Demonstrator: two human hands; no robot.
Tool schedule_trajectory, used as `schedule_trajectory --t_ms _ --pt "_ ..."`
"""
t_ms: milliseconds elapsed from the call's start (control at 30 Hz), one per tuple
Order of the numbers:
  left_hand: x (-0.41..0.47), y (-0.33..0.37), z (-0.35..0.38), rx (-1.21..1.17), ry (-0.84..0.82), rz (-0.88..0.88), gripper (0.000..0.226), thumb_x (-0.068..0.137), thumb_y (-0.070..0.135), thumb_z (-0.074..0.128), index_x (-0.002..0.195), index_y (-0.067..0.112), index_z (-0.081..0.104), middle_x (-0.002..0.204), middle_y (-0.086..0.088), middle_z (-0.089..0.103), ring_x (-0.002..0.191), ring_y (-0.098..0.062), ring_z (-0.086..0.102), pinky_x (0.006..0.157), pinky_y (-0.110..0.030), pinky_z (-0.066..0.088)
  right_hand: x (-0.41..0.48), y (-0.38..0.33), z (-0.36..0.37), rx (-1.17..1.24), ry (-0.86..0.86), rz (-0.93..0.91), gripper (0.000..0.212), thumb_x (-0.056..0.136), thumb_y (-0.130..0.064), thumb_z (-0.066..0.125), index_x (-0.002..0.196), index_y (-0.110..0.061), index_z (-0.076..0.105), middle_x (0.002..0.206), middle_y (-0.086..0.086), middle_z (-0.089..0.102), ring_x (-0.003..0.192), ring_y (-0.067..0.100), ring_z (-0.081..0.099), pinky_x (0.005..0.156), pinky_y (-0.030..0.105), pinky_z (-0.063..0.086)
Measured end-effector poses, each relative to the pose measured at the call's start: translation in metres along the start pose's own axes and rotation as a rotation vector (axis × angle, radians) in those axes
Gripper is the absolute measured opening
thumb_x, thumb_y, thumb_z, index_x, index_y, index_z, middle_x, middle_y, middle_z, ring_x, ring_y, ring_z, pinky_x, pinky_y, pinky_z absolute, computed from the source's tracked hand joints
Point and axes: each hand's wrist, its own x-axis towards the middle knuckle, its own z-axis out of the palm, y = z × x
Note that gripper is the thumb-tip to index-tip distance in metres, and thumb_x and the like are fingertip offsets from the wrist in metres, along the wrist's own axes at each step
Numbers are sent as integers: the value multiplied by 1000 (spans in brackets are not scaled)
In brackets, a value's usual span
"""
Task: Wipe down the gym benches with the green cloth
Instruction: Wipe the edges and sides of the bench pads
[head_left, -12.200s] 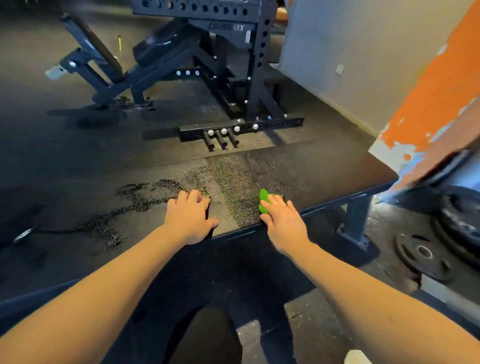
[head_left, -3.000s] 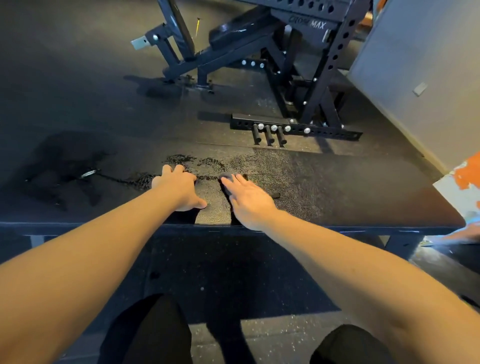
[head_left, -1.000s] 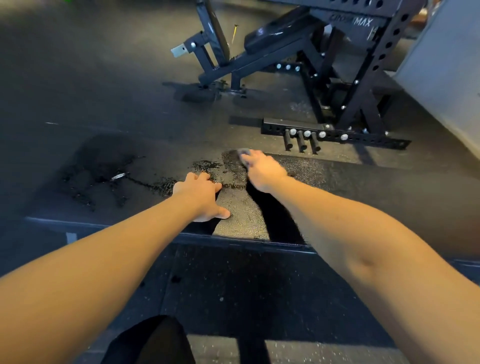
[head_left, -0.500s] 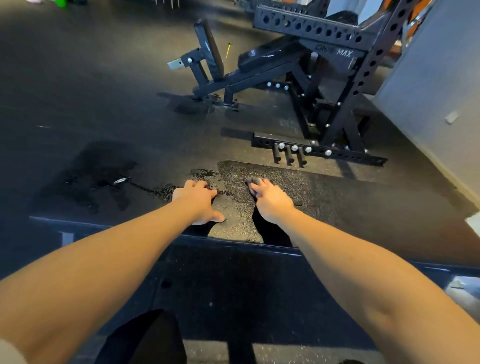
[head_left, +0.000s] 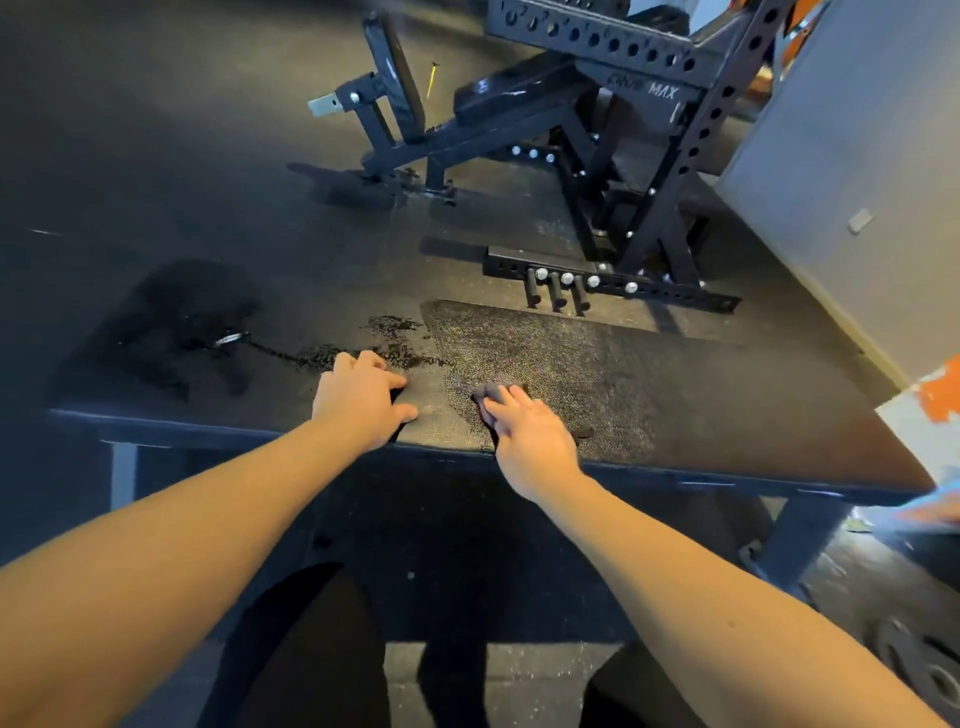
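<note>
The wiping step looked to be in hand on the flat black textured-pad bench (head_left: 701, 395): the right hand (head_left: 530, 436) lay with fingers straight, pressing the small bunched cloth (head_left: 487, 396), which read grey rather than green in this light, onto the pad near its front edge. The left hand (head_left: 363, 400) rested just beside it, fingers loosely spread, holding nothing. Beyond it sat dark wet blotches (head_left: 395, 332), so the next stroke probably called for carrying the cloth leftward across them under steady pressure
</note>
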Motion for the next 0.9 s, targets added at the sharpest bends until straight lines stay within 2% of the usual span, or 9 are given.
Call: schedule_trajectory --t_ms 100,200,333,433,600,667,733,800,900 --pt "-3 -5 6 -23 31 4 59 93 67 51 145 39 50 150 5 40 136 -26 32 107 -41 38 -18 16 1 14 76 152 38 101 -10 44 135 -19 60 147 -1 47 137 24 41 113 37 31" --pt "-4 -5 11 -38 58 10 57 95 65 51 145 39 50 151 5 40 136 -26 32 107 -41 36 -17 -22 13 55 158 258 43 100 -11 46 140 -19 59 152 2 46 143 23 36 121 38 24" --pt "-1 -5 9 14 57 9 60 93 69 50 146 40 49 150 3 41 137 -27 33 107 -42 38 -14 -70 37 108 133 41 48 101 -12 47 148 -17 52 164 3 34 155 23 21 127 38 12" --pt "0 -6 6 37 28 18 63 93 71 48 148 41 46 150 2 40 137 -27 32 107 -43 38 -19 -45 24 67 51 -61 49 101 -7 47 149 -18 51 163 1 35 153 23 25 124 37 18" --pt "-3 -5 2 90 0 72 61 98 65 43 152 35 40 153 -1 38 137 -29 32 108 -44 37 -48 7 10 53 98 45 45 99 -2 48 140 -15 60 157 1 45 149 23 33 120 30 19" --pt "-9 -8 3 93 35 89 58 100 58 45 152 31 42 153 -1 39 137 -29 34 109 -43 37 -47 -2 15 73 148 138 44 101 -6 48 143 -16 59 160 2 42 151 23 30 123 31 16" --pt "-14 -19 3 55 130 66 51 99 51 51 145 28 51 146 -2 48 132 -27 39 107 -43 40 -40 -23 22 58 164 179 46 103 -12 45 148 -18 53 163 1 35 153 22 25 126 35 14" --pt "-17 -33 4 20 218 18 42 97 48 57 133 27 62 136 -1 54 126 -27 43 102 -42 42 -31 -46 30 39 153 109 47 101 -14 47 147 -18 52 162 3 36 153 23 24 126 38 17" --pt "-17 -47 7 -41 240 -30 36 95 53 60 121 29 67 130 -1 55 123 -27 44 98 -44 40 -17 -75 37 31 101 -4 47 96 -15 51 143 -16 55 158 6 42 151 27 27 124 42 21"
